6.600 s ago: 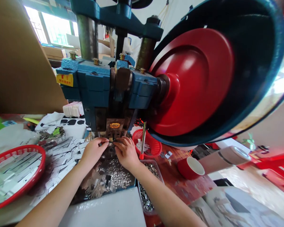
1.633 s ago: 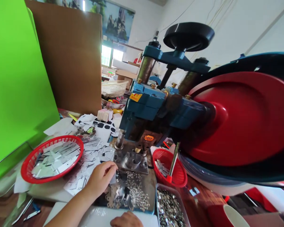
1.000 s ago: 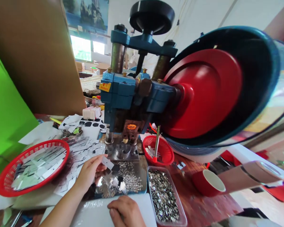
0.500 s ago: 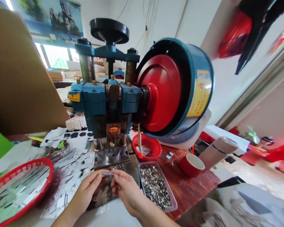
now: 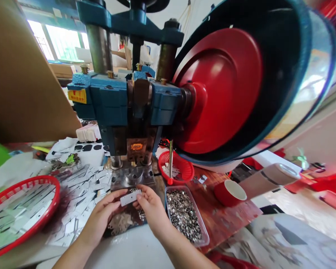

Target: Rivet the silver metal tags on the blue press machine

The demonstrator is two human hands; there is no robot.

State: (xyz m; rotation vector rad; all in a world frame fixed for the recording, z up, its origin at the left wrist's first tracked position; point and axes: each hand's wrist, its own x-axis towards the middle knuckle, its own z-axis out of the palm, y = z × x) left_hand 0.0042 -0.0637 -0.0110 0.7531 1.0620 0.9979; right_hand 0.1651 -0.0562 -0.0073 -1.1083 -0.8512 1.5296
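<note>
Nearest, a white surface [image 5: 131, 248] lies below my wrists. My left hand [image 5: 103, 213] and right hand [image 5: 151, 207] are closed on opposite ends of a small pale plate [image 5: 128, 198], pinched between thumbs and fingers above the press bed. In the preceding frame the plate appears almost edge-on; here its flat face and small holes are visible. Two frames earlier, my left hand alone holds it, with my right resting on the white surface.

Beneath the plate, flat metal cutouts [image 5: 121, 223] lie on the bed, partly hidden by my hands. Just to the right, a clear plastic tub [image 5: 205, 239] contains a dense heap of small shiny metal parts [image 5: 183, 215]. At far left, a large red basket [image 5: 50, 213] contains pale flat strips [image 5: 28, 209]; similar loose pieces [image 5: 85, 194] lie between it and the bed.

Beyond my fingers is a metal die block [image 5: 133, 175]. Right of it, a smaller red basket [image 5: 187, 170] holds a few whitish pieces. Behind stands the blue press [image 5: 109, 106], with its red wheel [image 5: 226, 82] at right.
</note>
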